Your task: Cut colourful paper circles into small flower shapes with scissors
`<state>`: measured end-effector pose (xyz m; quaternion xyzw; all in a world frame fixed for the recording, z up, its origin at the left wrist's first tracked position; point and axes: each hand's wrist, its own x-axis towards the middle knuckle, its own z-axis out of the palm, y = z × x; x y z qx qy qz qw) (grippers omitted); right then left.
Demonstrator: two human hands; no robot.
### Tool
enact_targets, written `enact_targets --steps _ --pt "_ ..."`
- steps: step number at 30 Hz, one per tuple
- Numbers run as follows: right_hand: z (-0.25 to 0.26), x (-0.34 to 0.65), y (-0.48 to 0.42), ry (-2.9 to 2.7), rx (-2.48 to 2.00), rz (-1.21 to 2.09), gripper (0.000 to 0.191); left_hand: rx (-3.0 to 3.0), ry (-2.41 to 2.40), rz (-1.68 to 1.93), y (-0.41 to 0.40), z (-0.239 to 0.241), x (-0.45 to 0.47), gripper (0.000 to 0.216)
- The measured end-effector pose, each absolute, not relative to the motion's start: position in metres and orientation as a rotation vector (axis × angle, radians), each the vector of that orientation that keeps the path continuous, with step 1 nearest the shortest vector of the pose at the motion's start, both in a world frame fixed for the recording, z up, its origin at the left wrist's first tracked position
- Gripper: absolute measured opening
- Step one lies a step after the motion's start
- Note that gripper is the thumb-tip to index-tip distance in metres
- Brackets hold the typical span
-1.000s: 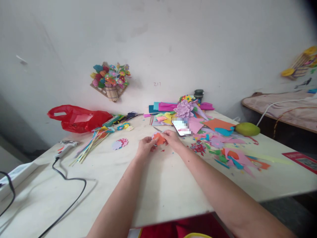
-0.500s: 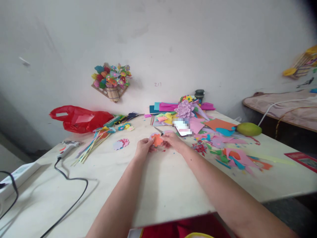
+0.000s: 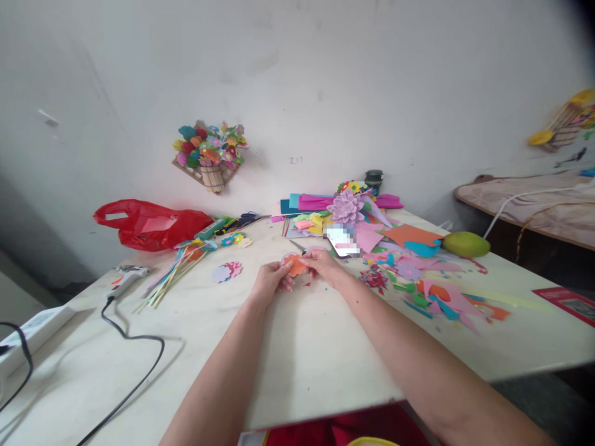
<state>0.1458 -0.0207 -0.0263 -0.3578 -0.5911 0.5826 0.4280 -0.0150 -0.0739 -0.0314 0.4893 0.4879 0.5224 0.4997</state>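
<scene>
My left hand (image 3: 272, 279) pinches the left edge of an orange flower cutout (image 3: 294, 265). Thumb and fingers of my right hand (image 3: 321, 265) close on its right edge. A sliver of lilac shows along the cutout's far side; I cannot tell whether the two pieces touch. Just beyond the hands lies a pointed grey blade (image 3: 296, 246), like that of scissors, its handle end mostly hidden by my right hand. On the table left of my hands, a lilac flower cutout (image 3: 220, 274) sits beside a pink and red one (image 3: 235, 269).
Foam scraps (image 3: 449, 297) cover the table's right side, near a green fruit (image 3: 466, 244). A large lilac flower (image 3: 346, 206) stands at the back. To the left are a red bag (image 3: 149, 224), thin sticks (image 3: 165, 282), a glue gun (image 3: 126, 282) with its cord, and a power strip (image 3: 35, 331).
The orange cutout has turned slightly between my fingers. My right fingers have shifted a little along its edge. The rest of the table looks the same.
</scene>
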Motion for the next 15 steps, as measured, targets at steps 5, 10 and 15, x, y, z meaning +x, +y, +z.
enact_targets --steps 5,10,15 --pt "-0.0261 0.1446 -0.0215 -1.461 -0.895 1.438 0.014 1.206 1.151 1.213 -0.0739 -0.03 -0.0161 0.038" --pt "-0.0268 0.1439 -0.0221 -1.449 -0.926 1.438 0.011 1.209 1.148 1.166 -0.0743 -0.0289 -0.0157 0.038" --pt "-0.0268 0.1436 -0.0205 -1.448 -0.974 1.423 0.014 1.23 1.17 1.136 -0.0765 -0.0262 -0.0145 0.04"
